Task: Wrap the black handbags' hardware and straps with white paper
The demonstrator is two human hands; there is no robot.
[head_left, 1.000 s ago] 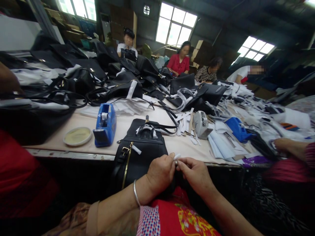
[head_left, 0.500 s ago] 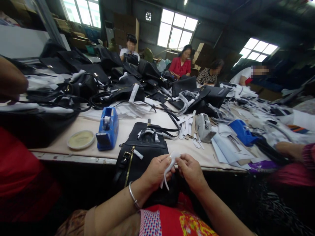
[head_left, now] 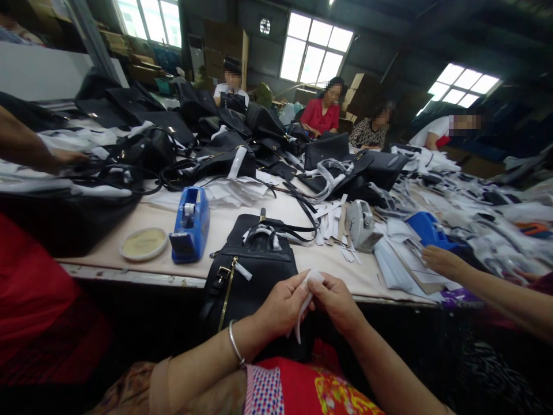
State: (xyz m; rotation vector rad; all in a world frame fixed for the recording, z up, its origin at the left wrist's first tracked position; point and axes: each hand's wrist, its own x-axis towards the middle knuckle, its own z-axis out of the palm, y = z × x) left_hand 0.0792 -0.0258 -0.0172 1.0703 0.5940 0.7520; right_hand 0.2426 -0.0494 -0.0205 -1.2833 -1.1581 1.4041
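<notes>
Between my fingertips is a thin white strip of wrapping material (head_left: 305, 305), its loose end hanging down. My left hand (head_left: 283, 302) pinches it from one side and my right hand (head_left: 336, 300) from the other, the two hands nearly touching. Whether the strip covers something cannot be made out. Just beyond and below my hands, a black backpack (head_left: 254, 271) leans against the table edge, with a gold zipper, a buckle and a white-wrapped zipper pull. White wrapping also covers parts of its top handle (head_left: 262, 236).
A blue tape dispenser (head_left: 190, 225) and a round dish (head_left: 143, 244) stand left of the backpack. Paper strips (head_left: 332, 222), a grey tape dispenser (head_left: 362, 225) and another blue dispenser (head_left: 427, 229) lie right. Black bags (head_left: 224, 153) are heaped behind. Co-workers' hands reach in from both sides.
My hands have drawn closer together on the white strip. At right a co-worker's arm has reached in over the papers; at left another's hand has moved further onto the bags.
</notes>
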